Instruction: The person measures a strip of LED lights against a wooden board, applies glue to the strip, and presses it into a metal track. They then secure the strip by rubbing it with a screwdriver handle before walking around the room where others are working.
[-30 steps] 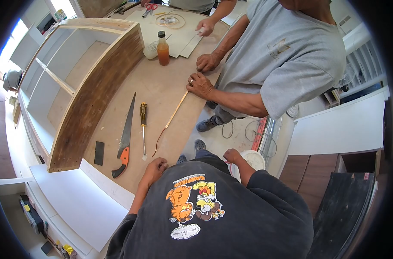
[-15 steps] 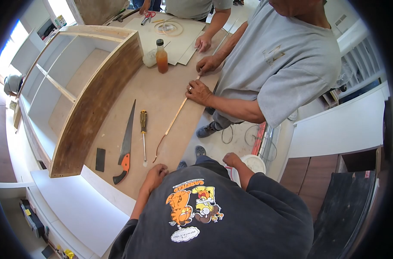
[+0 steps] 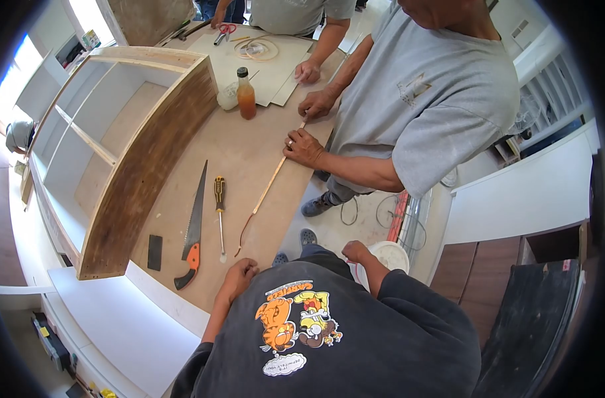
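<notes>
My left hand (image 3: 238, 277) rests at the near edge of the brown table (image 3: 249, 149), its fingers curled with nothing visible in them. Closest to it are the wire end of a thin yellowish light strip (image 3: 270, 184), a yellow-and-black screwdriver (image 3: 220, 194) and a handsaw (image 3: 194, 229) with an orange-and-black handle. Off the table's right side, my right hand (image 3: 357, 252) is closed in a loose fist by a white bucket (image 3: 390, 257), with nothing seen in it. A co-worker in a grey shirt (image 3: 442, 106) pinches the strip with both hands (image 3: 305, 146).
A curved wooden cabinet frame (image 3: 146, 166) stands on the table's left side. A dark flat piece (image 3: 155, 252) lies near the saw. Farther back are a bottle of orange liquid (image 3: 246, 99), scissors (image 3: 226, 29) and another person's hand (image 3: 307, 71). Cables (image 3: 349, 211) lie on the floor.
The view has shifted slightly. My hands keep nearly the same places and poses. The co-worker's hands stay on the strip, while the other person's hand has shifted slightly on the sheets.
</notes>
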Demonstrator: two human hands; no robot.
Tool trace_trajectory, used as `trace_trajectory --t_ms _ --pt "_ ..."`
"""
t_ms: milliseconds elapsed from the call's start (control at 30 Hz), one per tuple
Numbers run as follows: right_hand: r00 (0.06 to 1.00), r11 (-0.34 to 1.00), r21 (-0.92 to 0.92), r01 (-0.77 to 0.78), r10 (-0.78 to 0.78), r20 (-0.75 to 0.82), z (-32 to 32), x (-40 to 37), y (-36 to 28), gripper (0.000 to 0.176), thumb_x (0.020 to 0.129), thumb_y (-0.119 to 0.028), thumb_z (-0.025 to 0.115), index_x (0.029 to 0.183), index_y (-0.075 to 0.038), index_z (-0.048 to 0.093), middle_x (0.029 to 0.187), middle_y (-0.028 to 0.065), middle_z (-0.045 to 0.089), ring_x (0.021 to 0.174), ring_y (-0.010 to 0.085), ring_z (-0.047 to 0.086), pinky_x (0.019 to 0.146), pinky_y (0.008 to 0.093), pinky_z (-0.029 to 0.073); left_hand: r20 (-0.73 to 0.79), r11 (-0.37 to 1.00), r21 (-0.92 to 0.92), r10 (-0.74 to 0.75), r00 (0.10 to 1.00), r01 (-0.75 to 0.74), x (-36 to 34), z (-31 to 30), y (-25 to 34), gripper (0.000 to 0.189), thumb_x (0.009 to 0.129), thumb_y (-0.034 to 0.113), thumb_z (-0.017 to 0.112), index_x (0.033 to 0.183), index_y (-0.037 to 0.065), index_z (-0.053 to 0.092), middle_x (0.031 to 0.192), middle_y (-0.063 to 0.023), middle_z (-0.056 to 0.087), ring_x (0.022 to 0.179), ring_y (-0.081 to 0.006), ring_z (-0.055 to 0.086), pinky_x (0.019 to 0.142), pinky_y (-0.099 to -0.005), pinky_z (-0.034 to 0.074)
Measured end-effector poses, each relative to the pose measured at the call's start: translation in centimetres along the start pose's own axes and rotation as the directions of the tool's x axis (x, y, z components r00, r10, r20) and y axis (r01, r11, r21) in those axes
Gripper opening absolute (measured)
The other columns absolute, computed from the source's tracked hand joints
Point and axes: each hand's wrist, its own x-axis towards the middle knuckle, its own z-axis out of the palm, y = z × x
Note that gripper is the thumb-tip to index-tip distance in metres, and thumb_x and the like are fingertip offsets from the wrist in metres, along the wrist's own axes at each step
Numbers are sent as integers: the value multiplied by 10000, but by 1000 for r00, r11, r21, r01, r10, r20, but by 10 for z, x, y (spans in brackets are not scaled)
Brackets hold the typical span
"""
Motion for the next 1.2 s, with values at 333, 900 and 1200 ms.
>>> trace_trajectory --t_ms 333,900,1200 --pt "1000 1000 -10 9 -9 3 11 3 2 127 702 -204 634 788 -113 657 857 100 677 872 312 652 736 420 530 0 998 -58 -3 1000 3 3 4 -12 225 882 126 640 1050 -20 606 824 -122 656 748 -190 617 691 -308 489" --pt "999 1000 -18 3 -4 -52 3 3 4 100 735 -169 576 763 -113 654 830 107 673 844 312 653 715 425 529 -1 999 -34 -7 1000 7 1 2 -5 224 881 127 647 1049 -15 608 829 -122 657 752 -186 613 695 -303 486" --pt "997 992 110 -62 67 -39 -17 3 -3 105 727 -153 581 780 -106 659 876 133 668 842 327 646 733 427 526 8 1000 -19 -4 1000 4 1 0 -1 231 887 144 643 1051 -15 606 842 -132 660 762 -190 616 704 -302 486"
